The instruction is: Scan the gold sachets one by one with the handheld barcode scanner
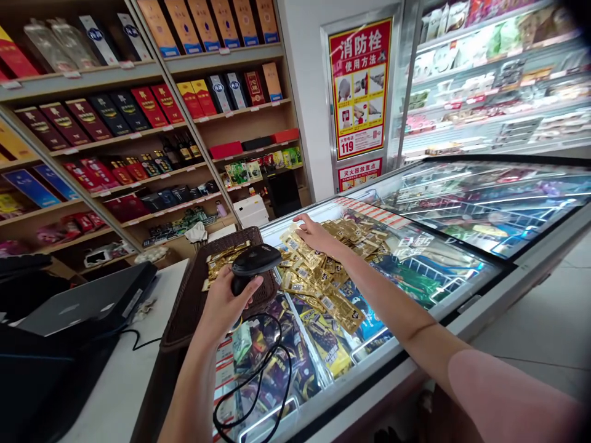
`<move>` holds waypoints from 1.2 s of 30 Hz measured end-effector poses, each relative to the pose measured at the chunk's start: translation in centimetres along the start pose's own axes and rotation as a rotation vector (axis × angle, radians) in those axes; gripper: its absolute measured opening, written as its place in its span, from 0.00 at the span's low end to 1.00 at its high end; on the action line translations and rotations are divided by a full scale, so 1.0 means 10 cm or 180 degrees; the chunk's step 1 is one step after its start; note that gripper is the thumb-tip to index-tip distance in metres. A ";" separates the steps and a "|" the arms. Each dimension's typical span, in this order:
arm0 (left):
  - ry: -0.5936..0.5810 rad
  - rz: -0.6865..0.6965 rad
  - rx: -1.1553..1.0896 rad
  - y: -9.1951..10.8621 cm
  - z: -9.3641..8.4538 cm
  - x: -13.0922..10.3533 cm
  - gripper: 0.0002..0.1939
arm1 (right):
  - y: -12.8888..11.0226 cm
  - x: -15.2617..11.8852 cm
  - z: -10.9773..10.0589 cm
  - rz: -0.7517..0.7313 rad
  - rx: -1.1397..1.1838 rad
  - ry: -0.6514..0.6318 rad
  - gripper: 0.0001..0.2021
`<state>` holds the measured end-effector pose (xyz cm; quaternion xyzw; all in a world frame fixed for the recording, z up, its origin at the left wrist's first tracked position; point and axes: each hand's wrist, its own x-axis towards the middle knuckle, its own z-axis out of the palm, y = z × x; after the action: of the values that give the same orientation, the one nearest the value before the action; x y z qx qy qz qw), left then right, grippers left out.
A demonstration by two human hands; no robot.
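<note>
My left hand (227, 303) is wrapped round the handle of a black barcode scanner (255, 259), whose head points right toward the gold packets. A black cable hangs in loops below it. My right hand (315, 235) reaches over the far left part of a pile of gold packets (323, 264) on the glass freezer top, its fingers closed at a gold packet (299, 245). Behind the scanner, a brown woven basket (184, 314) holds more gold packets (226, 258).
Ice cream packs (325, 341) lie beneath the freezer glass. A white counter (159, 335) with a dark device (87, 301) stands at the left. Shelves of boxes (212, 98) line the back wall, beside a red sign (361, 86) and a lit cooler (498, 80).
</note>
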<state>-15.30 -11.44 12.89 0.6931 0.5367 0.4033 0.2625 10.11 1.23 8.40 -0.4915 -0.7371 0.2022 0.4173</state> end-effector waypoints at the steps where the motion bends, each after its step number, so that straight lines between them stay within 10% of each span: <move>1: 0.0021 0.0034 0.0067 -0.03 0.00 0.01 0.21 | -0.01 -0.01 -0.01 -0.0035 -0.0022 -0.0011 0.15; 15: 0.0013 0.0033 0.0175 -0.07 -0.09 0.03 0.21 | 0.26 0.08 0.05 0.0208 -0.1003 -0.0273 0.19; 26: 0.0488 -0.0540 -0.0150 -0.14 -0.50 0.05 0.26 | 0.54 0.05 0.39 0.0319 -0.2135 -0.0240 0.20; 31: 0.0974 -0.0837 -0.0222 -0.45 -0.87 0.08 0.29 | 0.32 0.02 0.54 -0.0219 -0.2350 -0.0050 0.19; 36: 0.1427 -0.1022 -0.0150 -0.51 -1.08 0.01 0.29 | -0.23 0.38 1.12 -0.0693 -0.2164 -0.0644 0.15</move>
<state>-27.04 -10.64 14.67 0.4863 0.6749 0.5122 0.2138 -0.95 4.82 5.24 -0.4983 -0.8477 -0.0521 0.1743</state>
